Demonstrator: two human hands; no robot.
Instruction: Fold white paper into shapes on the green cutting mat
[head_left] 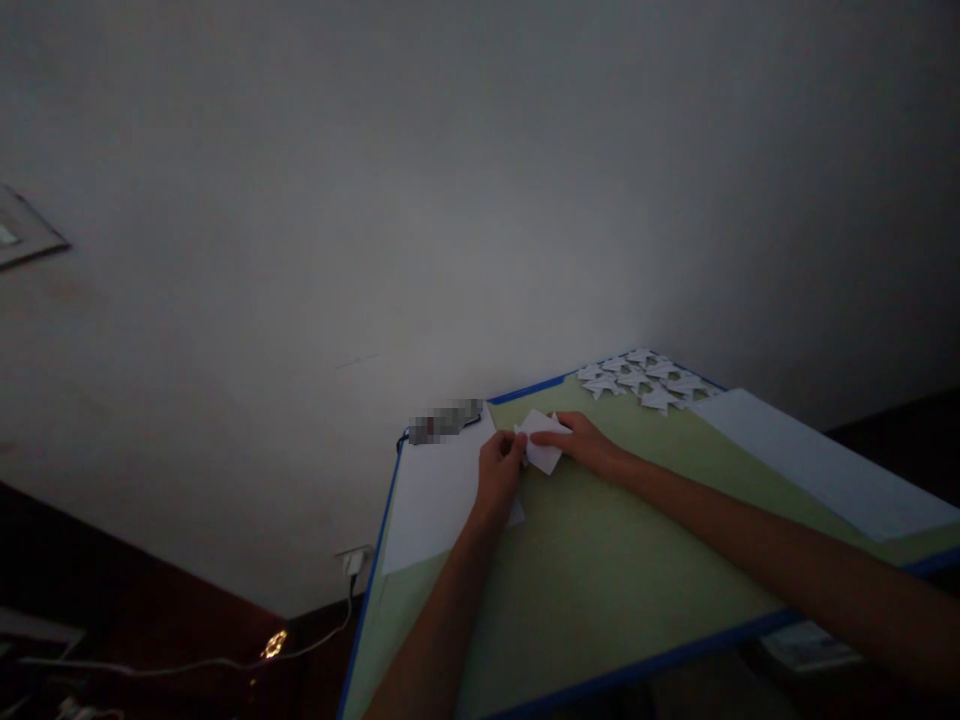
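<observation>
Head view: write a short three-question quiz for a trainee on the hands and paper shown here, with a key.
1. True or false: the left hand and the right hand both touch the small white paper.
2. Where does the cluster of folded paper shapes lie? A: at the far corner of the green board; B: under the left hand; C: on the floor.
3. Fill in: the rim of the green board is coloured ___.
Key: 1 true; 2 A; 3 blue.
</observation>
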